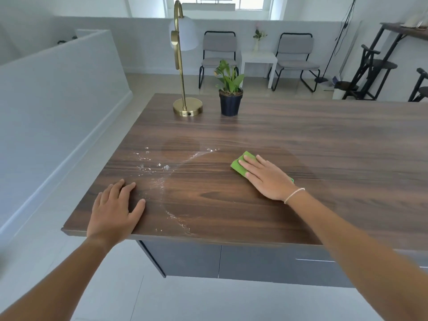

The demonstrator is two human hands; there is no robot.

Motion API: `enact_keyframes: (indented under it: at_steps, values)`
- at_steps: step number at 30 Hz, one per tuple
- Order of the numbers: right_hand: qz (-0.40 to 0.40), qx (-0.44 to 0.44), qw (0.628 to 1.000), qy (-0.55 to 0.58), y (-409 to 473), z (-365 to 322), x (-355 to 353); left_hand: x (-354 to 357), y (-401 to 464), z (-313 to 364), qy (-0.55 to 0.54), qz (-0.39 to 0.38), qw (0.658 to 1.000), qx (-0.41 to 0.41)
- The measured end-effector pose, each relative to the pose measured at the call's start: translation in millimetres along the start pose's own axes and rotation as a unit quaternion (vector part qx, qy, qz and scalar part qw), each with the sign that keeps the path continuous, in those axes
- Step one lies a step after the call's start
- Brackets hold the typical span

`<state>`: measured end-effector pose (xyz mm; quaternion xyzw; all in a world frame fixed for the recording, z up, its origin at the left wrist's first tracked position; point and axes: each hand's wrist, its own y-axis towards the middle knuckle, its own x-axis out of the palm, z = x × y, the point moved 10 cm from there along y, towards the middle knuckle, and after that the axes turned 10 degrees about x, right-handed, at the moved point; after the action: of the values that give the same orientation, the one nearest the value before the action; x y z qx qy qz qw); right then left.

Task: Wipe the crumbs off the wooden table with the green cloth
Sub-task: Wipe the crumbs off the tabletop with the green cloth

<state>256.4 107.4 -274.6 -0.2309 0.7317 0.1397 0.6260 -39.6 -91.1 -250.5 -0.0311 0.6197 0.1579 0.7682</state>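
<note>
We press our right hand (266, 179) flat on the green cloth (240, 165), fingers straight and spread across it, palm down on the wooden table (301, 135). The cloth is a bright lime green, folded into a small thick pad with a squared edge; most of it hides under our fingers, with only its far left end showing, plus a sliver of green peeking out beside the wrist. A thin white bracelet (294, 195) circles that wrist.

Taking the cloth as our marker, the crumbs (152, 164) lie well to its left: white flecks and powder scattered over the dark wood grain, thickest in a loose cluster, with a thin curved line of powder (192, 156) arcing from beyond the cloth's left end down toward the near table edge. The wood between that arc and the cloth looks cleaner.

Our left hand (114, 209) rests farther left of the cloth, near the table's front corner, open and flat on the wood with fingers relaxed, holding nothing.

Beyond the cloth, toward the far edge, stand a small potted plant (229, 89) in a dark pot and, left of it, a brass lamp (183, 66) on a round base.
</note>
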Motion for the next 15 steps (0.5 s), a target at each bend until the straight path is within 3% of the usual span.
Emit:
enact_keyframes:
  at_steps: [3,6,9,12,15]
  values:
    - [-0.002,-0.067,0.997,0.040,-29.8,12.1,-3.9,-0.3,0.4,-0.4,0.000,-0.001,1.000,-0.001]
    - [-0.002,-0.006,0.999,0.038,-2.2,55.3,-18.8,-0.9,1.0,-0.3,0.002,0.001,1.000,-0.001]
    - [0.011,0.056,0.998,-0.034,54.4,69.1,-27.3,-2.2,0.7,0.1,-0.002,0.003,1.000,-0.008]
    - [-0.009,0.090,0.994,-0.065,103.4,51.4,-20.1,-2.4,0.7,-0.4,-0.007,0.005,1.000,-0.013]
    - [-0.020,0.047,0.998,-0.040,119.9,-6.4,-12.9,-1.7,1.0,-1.5,-0.004,0.005,1.000,-0.016]
